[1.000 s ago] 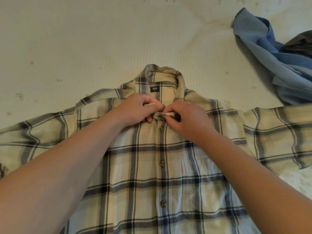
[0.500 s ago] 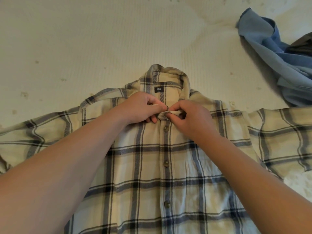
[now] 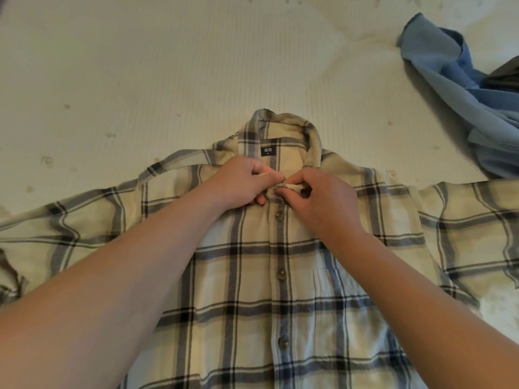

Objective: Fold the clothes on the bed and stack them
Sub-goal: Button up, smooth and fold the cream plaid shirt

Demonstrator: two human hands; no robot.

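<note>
Spread front-up across a cream bed (image 3: 140,66): a plaid shirt (image 3: 252,276) in cream, blue and black, sleeves out to either side, collar pointing away toward the far edge. Left hand (image 3: 241,183) and right hand (image 3: 323,200) meeting at the neck opening just below the collar, fingers curled, each pinching an edge of the shirt's front placket at the topmost fastening. Pinched between thumb and forefinger of the right hand, a small fold of cream fabric; thumb of the left hand pressed against its own forefinger on the opposite edge. Below the hands, a row of dark buttons (image 3: 279,216) running down the closed front, with a chest pocket (image 3: 337,299) just beside it on the right. Inside the collar, a small dark label (image 3: 267,151). Well apart at the far right of the bed, a crumpled blue garment (image 3: 449,80) with a dark grey garment (image 3: 505,74) lying against it at the frame edge. Scattered over the bed cover, faint brownish marks.
</note>
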